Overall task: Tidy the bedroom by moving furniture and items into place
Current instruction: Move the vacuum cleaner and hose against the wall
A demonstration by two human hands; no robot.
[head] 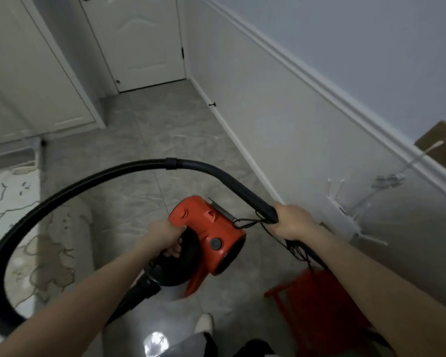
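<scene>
An orange canister vacuum cleaner (209,233) hangs in the air above the grey tile floor. My left hand (165,235) grips it at its black rear part. Its black hose (70,186) loops from the body out to the left, up and across to the right. My right hand (291,220) grips the rigid black end of that hose, together with a thin black cord (250,223) that dangles below the hand.
A white wall with a baseboard (232,130) runs along the right. A closed white door (139,42) stands at the far end. A patterned rug (13,215) lies at left. A red stool (307,300) stands low right, with a white router (343,215) and a brown box (443,143) by the wall.
</scene>
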